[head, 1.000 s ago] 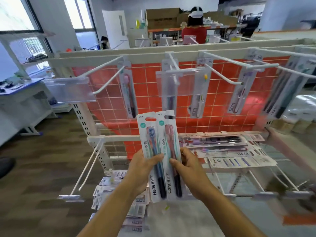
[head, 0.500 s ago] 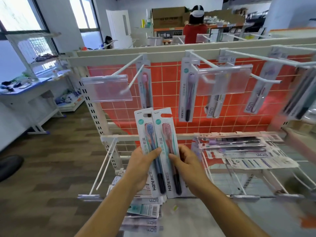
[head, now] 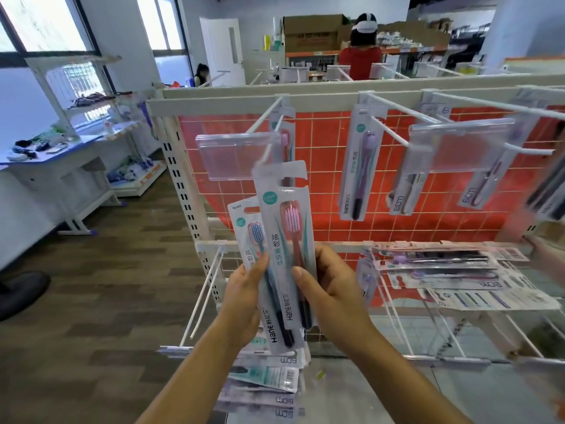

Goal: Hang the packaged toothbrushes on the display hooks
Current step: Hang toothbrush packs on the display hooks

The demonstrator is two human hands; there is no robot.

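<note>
Two packaged toothbrushes stand upright in front of the rack. My left hand (head: 244,301) grips the blue-brush pack (head: 249,240), and my right hand (head: 328,286) holds the pink-brush pack (head: 287,228), which sits higher and overlaps it. The pink pack's hanging tab is just below the tip of the left display hook (head: 266,123) and its clear label holder (head: 235,157). One pink-brush pack (head: 286,139) hangs at the back of that hook. A purple-brush pack (head: 360,166) hangs on the neighbouring hook (head: 388,130).
More packs lie on the wire shelf (head: 452,270) to the right and in a pile (head: 266,381) below my hands. Lower hooks (head: 204,295) jut out at the left. A person in red (head: 360,56) stands behind the rack. White tables (head: 46,154) line the left wall.
The pink-brush pack has slid up out of line with the blue one, toward the left hook. The view has shifted left and closer to the rack.
</note>
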